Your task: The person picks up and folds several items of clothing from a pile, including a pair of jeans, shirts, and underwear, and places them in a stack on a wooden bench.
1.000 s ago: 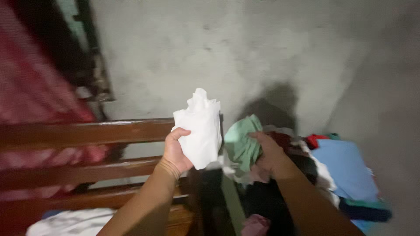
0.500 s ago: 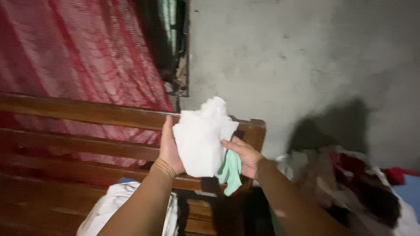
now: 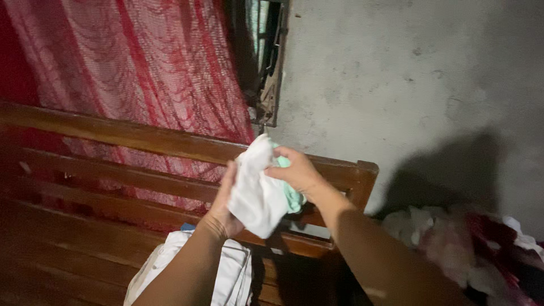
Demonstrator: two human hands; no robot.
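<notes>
Left grip: our left hand (image 3: 224, 201) is closed on the white cloth (image 3: 255, 192), palm behind it and fingers wrapped round its left edge.
Right grip: our right hand (image 3: 294, 170) pinches the same cloth near its top, thumb and fingers pressed together over the fabric; a pale green cloth (image 3: 292, 195) is tucked under this hand, touching the white one.
Where the cloth is: held up in the air between both hands, in front of the wooden bench back (image 3: 141, 139), bunched and hanging in loose folds (not flat, not squared).
Done so far, as we judge it: a folded white garment (image 3: 232, 272) already lies on the bench seat, just below our left forearm.
Left to do, as we judge it: the cloth in hand is not yet folded or set down, and a heap of mixed clothes (image 3: 476, 249) waits at the lower right, well apart from the bench.
Around us: a red patterned curtain (image 3: 130, 73) hangs behind the bench, beside a grey plaster wall (image 3: 408, 85) carrying the shadow of our arms.
</notes>
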